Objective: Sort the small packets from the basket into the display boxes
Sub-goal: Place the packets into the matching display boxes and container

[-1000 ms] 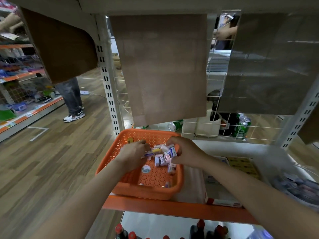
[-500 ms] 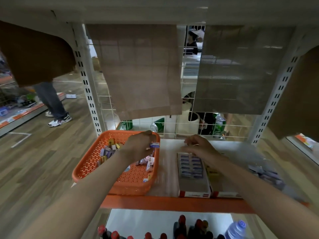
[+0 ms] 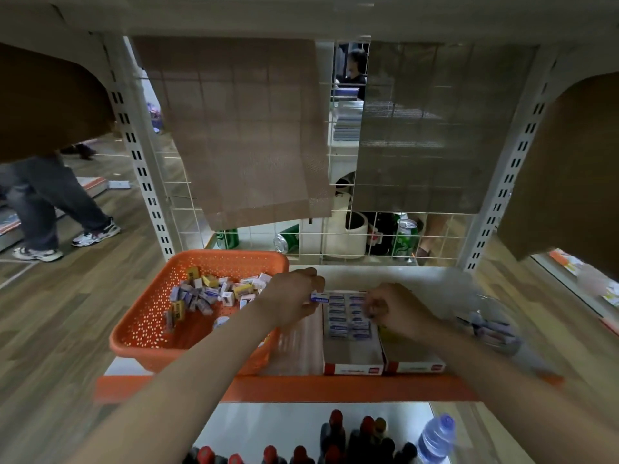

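Small packets: a loose heap of small packets (image 3: 207,293), white, blue and yellow, lies in the far half of the orange basket (image 3: 231,255), left of centre frame.
Orange basket: stands on the shelf (image 3: 301,388), with a narrow strip of bare shelf between it and the display boxes.
Left hand: the left hand (image 3: 291,296) reaches over the basket's right rim. Thumb and fingers pinch the held packet (image 3: 319,297), white and blue, at the far left corner of the left display box (image 3: 353,369).
Right hand: the right hand (image 3: 398,311) hovers at centre right over the far right side of the same box. Its fingers are curled tight, but blur hides whether they grip anything.
Left display box: two columns of white-and-blue packets fill its far part, and the near part is bare card.
Right display box: the right display box (image 3: 415,366) sits against the left one. The right forearm covers most of it.
Behind: green cans (image 3: 405,239) stand beyond the wire grid (image 3: 311,234).
Below: dark bottles (image 3: 335,440) with red caps line the bottom edge.
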Available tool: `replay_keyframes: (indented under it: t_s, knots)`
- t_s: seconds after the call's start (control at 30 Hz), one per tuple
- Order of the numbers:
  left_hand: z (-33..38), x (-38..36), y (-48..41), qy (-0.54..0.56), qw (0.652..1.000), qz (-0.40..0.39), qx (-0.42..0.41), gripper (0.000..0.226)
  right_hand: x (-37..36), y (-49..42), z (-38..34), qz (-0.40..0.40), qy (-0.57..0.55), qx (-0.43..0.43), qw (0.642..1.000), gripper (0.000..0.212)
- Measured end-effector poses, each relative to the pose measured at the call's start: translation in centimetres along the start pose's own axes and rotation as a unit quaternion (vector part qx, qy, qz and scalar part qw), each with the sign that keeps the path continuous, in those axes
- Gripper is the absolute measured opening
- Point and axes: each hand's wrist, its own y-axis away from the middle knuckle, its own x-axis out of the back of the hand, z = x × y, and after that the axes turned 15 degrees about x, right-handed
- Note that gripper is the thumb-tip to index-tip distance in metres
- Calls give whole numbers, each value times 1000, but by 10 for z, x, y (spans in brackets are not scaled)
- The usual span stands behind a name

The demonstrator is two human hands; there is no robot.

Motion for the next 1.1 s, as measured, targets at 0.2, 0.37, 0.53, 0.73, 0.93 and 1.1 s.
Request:
replay_keyframes:
  t_s: [0.2, 0.37, 0.53, 0.73, 0.93, 1.1]
  knots:
    - [7, -9, -1, 18, 1000, -6, -7, 28, -7, 6, 2, 1, 50, -3, 999, 29]
    - [4, -11, 1, 24, 1000, -4, -7, 28, -9, 5, 2, -30, 141, 24, 989, 13]
    - [1, -11, 1, 20, 1000, -1, 1, 29, -22, 1, -10, -82, 161, 27, 983, 25]
    - [2, -16, 2, 10, 1000, 0, -12, 30, -38, 0, -15, -113, 206, 56, 970, 23]
    - [1, -19, 1, 21, 1000, -3, -13, 28, -39, 1, -15, -104, 218, 71, 968, 23]
    - [-1, -20, 2, 21, 1000, -4, -14, 27, -25, 3, -14, -89, 231, 72, 966, 26]
